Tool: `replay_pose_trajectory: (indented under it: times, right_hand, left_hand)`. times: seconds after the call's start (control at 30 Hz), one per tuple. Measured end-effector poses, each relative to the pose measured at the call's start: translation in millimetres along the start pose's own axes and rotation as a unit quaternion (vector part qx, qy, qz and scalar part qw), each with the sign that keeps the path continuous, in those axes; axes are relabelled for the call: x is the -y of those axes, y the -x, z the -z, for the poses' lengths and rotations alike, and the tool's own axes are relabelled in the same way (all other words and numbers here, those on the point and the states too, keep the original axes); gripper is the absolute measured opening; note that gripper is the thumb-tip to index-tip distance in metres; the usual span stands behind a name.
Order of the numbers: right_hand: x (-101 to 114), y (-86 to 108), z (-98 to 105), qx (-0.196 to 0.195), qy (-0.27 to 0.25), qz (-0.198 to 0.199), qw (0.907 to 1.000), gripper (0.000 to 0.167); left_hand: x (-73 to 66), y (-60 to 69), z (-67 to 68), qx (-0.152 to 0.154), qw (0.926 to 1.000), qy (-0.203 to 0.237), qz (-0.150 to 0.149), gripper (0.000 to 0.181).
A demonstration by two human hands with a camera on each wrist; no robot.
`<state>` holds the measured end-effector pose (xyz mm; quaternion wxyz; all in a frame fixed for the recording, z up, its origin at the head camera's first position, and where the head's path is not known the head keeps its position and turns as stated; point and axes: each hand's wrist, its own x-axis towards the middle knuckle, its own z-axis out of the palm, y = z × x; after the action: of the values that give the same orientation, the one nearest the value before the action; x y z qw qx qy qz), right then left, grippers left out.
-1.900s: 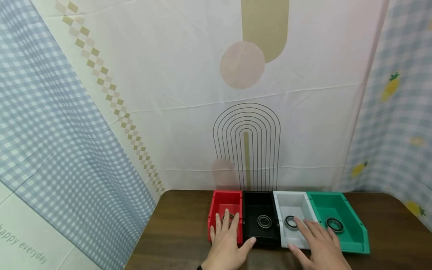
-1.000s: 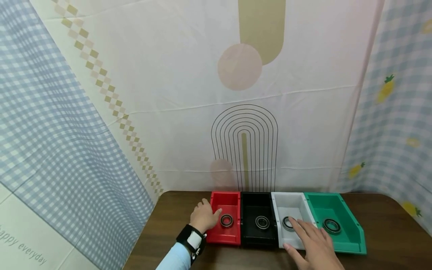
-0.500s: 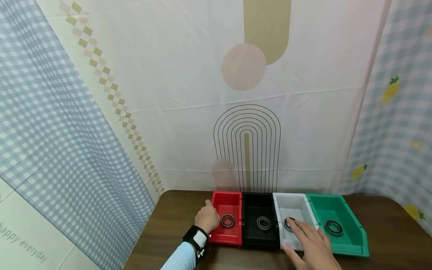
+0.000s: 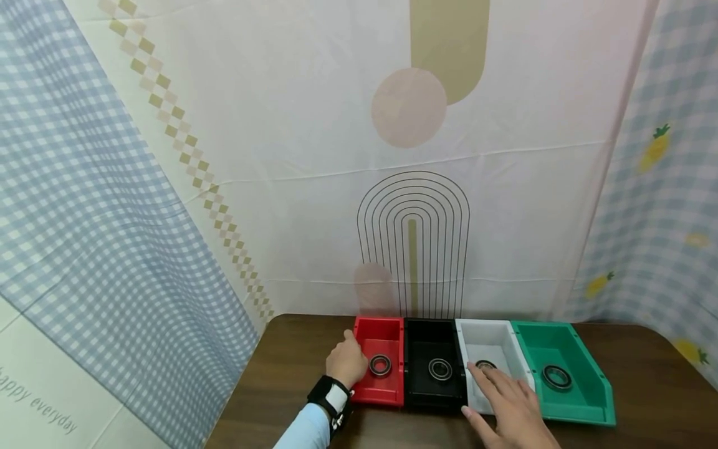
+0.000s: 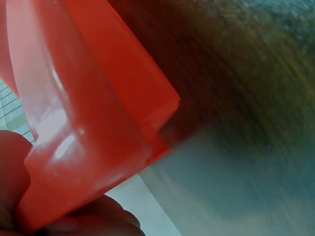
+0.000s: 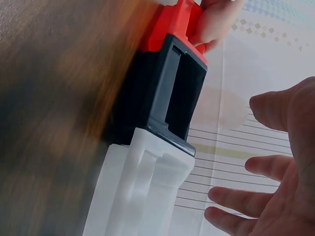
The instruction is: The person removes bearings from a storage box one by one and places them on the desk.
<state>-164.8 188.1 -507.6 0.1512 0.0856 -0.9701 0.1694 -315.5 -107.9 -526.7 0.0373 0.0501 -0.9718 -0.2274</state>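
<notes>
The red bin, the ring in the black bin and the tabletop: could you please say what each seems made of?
Red bin: probably glossy moulded plastic, given its bright highlights. Ring in the black bin: likely metal, from its greyish sheen. Tabletop: brown wood or laminate, softly shiny; streaky grain suits both.

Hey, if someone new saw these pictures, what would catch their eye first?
Probably the colourful row on the table in the head view: left to right, a red bin, black bin, white bin and green bin, each with a ring inside. Then the left hand, gripping the red bin's left side, and the right hand, spread over the white bin.
</notes>
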Motion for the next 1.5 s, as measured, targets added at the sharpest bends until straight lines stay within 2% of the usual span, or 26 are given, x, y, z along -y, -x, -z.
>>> replay_pose_trajectory:
  times: [0.3,0.5,0.67,0.8,0.97,1.23,1.4,1.5]
  right_hand:
    - [10.9,-5.9,0.0,0.011,-0.036,0.022,0.999,0.068]
    - [31.5,-15.6,-3.0,0.057,-0.036,0.031,0.9973,0.069]
    - [48.2,-30.6,-14.1,0.089,-0.057,0.052,0.993,0.068]
    - [59.7,-43.9,-25.0,0.077,-0.068,0.11,0.9886,0.062]
    - [74.2,-63.2,-36.9,0.059,-0.039,0.172,0.9825,0.051]
    - [88.4,-90.4,-66.8,0.038,0.003,0.227,0.9731,0.026]
    - [95.8,-100.9,-86.3,0.014,0.037,0.255,0.9662,0.023]
    - [100.0,-108.8,-93.4,0.015,0.057,0.263,0.963,0.021]
  left_hand:
    - [-1.0,-0.2,-1.4,0.0,0.9999,0.015,0.0,0.027]
    - [1.0,-1.1,-1.9,0.008,0.9995,0.031,0.005,0.026]
    - [0.4,-2.2,-3.3,-0.001,0.9996,0.03,-0.001,0.025]
    - [1.7,-1.3,-4.9,-0.001,0.9995,0.031,-0.005,0.025]
    - [2.6,-2.2,-4.7,-0.001,0.9996,0.03,-0.004,0.025]
    - [1.4,0.0,-2.3,0.001,0.9994,0.031,-0.016,0.027]
    - [2.5,1.1,-2.2,0.0,0.9994,0.031,-0.013,0.026]
    - [3.8,0.0,-2.7,-0.002,0.9994,0.031,-0.012,0.026]
